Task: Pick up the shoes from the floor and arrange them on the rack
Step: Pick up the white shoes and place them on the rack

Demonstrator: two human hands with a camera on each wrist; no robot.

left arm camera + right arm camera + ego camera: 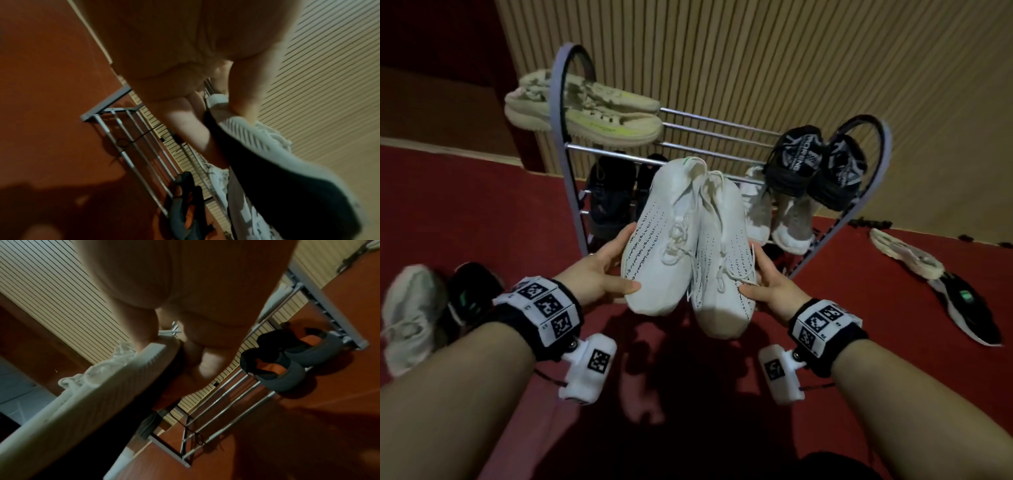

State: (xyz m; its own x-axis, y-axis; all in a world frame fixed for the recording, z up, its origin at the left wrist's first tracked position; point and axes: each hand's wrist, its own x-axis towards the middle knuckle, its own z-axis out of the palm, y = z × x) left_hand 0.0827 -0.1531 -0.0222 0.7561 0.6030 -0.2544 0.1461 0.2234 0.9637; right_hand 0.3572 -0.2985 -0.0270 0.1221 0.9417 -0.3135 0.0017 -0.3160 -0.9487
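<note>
I hold a pair of white knit shoes side by side in the air before the metal shoe rack (726, 132). My left hand (608, 274) grips the left white shoe (654, 246) at its toe end, thumb on top. My right hand (767, 284) grips the right white shoe (722, 267) the same way. Their heels point at the rack's top rails. The left wrist view shows the left shoe's sole (267, 162) under my fingers (185, 126). In the right wrist view the right shoe's sole edge (102, 394) runs below my fingers (209, 363).
The top shelf carries beige shoes (585, 109) at the left and black shoes (815, 164) at the right. Dark shoes (609, 202) and white shoes (777, 216) sit lower. On the red floor lie a pale shoe (407, 315), a black shoe (472, 291), and two more (907, 253) (965, 308).
</note>
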